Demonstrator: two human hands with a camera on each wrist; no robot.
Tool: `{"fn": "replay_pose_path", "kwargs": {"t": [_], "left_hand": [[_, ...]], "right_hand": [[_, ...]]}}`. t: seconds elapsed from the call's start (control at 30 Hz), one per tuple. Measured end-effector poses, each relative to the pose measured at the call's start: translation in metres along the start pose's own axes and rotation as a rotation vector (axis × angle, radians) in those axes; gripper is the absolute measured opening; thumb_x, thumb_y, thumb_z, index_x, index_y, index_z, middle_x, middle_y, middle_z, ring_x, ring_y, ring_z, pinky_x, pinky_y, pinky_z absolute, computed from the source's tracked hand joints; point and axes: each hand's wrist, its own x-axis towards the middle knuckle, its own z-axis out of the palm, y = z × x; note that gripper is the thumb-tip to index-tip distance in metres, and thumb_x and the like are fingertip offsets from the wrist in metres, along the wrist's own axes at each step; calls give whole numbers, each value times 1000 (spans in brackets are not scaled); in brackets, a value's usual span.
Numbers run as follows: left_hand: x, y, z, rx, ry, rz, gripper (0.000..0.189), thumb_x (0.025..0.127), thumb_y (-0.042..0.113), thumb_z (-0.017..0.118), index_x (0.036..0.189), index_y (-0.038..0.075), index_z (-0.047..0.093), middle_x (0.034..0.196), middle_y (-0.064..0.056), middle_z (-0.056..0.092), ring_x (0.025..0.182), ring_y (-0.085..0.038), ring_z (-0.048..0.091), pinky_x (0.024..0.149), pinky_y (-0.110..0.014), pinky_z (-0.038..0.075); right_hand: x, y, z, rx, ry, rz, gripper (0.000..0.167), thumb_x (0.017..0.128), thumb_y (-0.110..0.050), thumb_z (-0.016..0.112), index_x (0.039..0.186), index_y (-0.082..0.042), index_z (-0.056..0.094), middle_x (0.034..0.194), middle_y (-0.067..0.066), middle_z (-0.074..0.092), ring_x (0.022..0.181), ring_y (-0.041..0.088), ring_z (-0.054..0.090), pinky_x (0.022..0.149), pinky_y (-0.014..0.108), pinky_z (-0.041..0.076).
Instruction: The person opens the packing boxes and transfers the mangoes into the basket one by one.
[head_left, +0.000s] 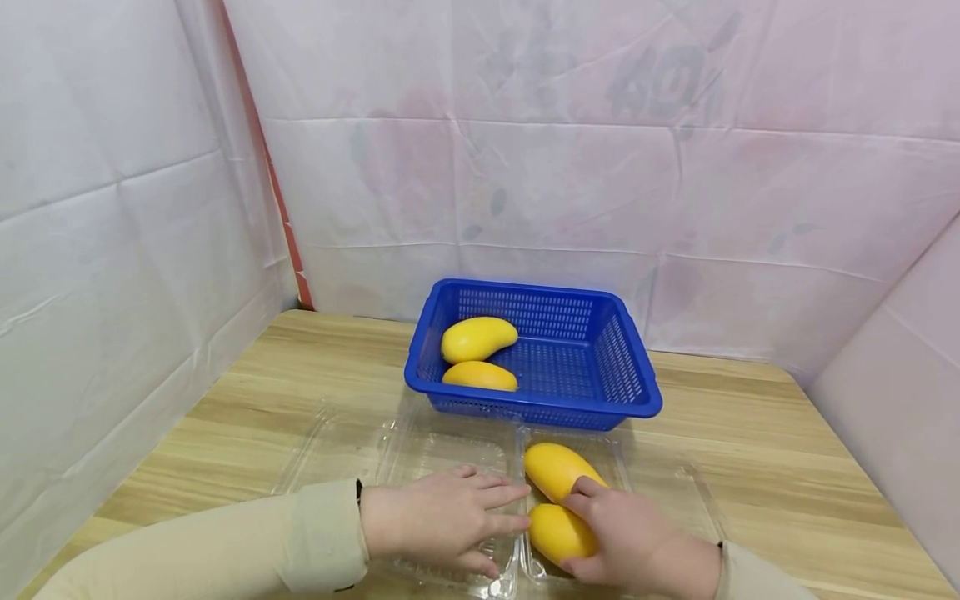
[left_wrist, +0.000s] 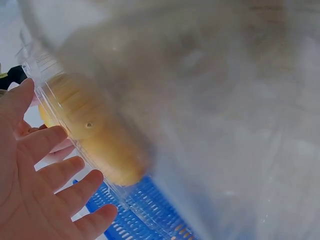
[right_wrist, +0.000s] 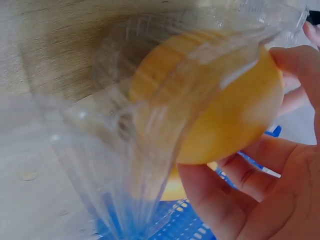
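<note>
In the head view, two yellow mangoes lie side by side in the right clear plastic clamshell box. My right hand grips the nearer mango from the right. One of its fingers reaches onto the farther mango. The right wrist view has thumb and fingers spread around the mango, partly seen through the clear box wall. My left hand lies palm down over the left clamshell box, fingers straight, their tips at the side of the right box. In the left wrist view, the mangoes show through the plastic.
A blue plastic basket stands behind the boxes, with two mangoes at its left side. The boxes' open lids spread left and right over the wooden table. Pale cloth hangs along the back and sides.
</note>
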Motion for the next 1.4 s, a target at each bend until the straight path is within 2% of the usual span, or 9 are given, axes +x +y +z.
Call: {"fn": "replay_pose_path", "kwargs": {"t": [0.23, 0.53, 0.67, 0.87, 0.93, 1.07, 1.13, 1.23, 1.4], "left_hand": [[0, 0, 0, -30, -20, -3, 63, 91, 61, 35, 144, 28, 36, 151, 0, 26, 133, -14, 31, 99, -40, 38], [3, -2, 0, 0, -18, 4, 62, 91, 59, 40, 144, 27, 36, 151, -1, 27, 132, -14, 33, 98, -41, 39], [3, -1, 0, -33, -24, 8, 62, 90, 57, 43, 144, 27, 37, 150, 0, 28, 132, -13, 33, 98, -40, 40], [2, 0, 1, -51, -21, 12, 62, 90, 56, 45, 144, 27, 38, 151, 1, 27, 132, -12, 32, 98, -39, 39], [2, 0, 1, -41, -19, 11, 62, 90, 57, 45, 144, 27, 37, 151, 1, 26, 132, -12, 32, 98, -39, 39], [0, 2, 1, -27, -11, 6, 62, 90, 57, 45, 144, 27, 38, 151, 1, 26, 132, -12, 33, 98, -39, 40], [-1, 2, 0, -26, -8, 3, 61, 90, 56, 46, 143, 27, 38, 151, 0, 26, 132, -12, 33, 97, -39, 40], [-2, 2, 0, -32, -8, 0, 60, 91, 55, 46, 143, 27, 39, 151, 0, 25, 132, -12, 33, 97, -40, 40], [-1, 3, 0, -34, -6, 8, 60, 91, 55, 46, 143, 27, 39, 151, 0, 25, 132, -11, 33, 96, -39, 41]], "right_hand": [[-1, 14, -5, 177, -19, -52, 47, 76, -45, 70, 107, -10, 67, 103, -5, 58, 73, 1, 47, 62, 24, 45], [-1, 29, -13, 361, -80, -143, 38, 83, -37, 68, 108, -9, 63, 99, -11, 57, 77, 0, 48, 66, 23, 47], [-1, 29, -16, 396, -128, -150, 35, 81, -37, 70, 104, -12, 61, 96, -15, 57, 77, 0, 49, 68, 24, 47], [0, 25, -15, 329, -172, -127, 42, 77, -43, 72, 105, -13, 61, 100, -15, 56, 81, 1, 48, 75, 27, 47], [-1, 23, -15, 245, -165, -118, 45, 78, -45, 71, 107, -11, 63, 101, -13, 56, 81, 2, 48, 75, 29, 48], [-5, 14, -14, 64, -197, -48, 59, 78, -59, 63, 114, -12, 64, 98, -10, 53, 74, 4, 47, 69, 31, 48], [-5, 10, -11, 17, -201, -30, 65, 78, -62, 60, 117, -10, 62, 97, -6, 52, 71, 6, 47, 65, 31, 48], [-5, 6, -10, 35, -194, -13, 69, 78, -62, 60, 119, -7, 62, 97, -4, 50, 68, 6, 46, 63, 30, 47], [-6, 10, -9, 145, -133, -50, 59, 77, -55, 66, 110, -6, 66, 98, -7, 47, 72, 3, 45, 63, 25, 45]]}}
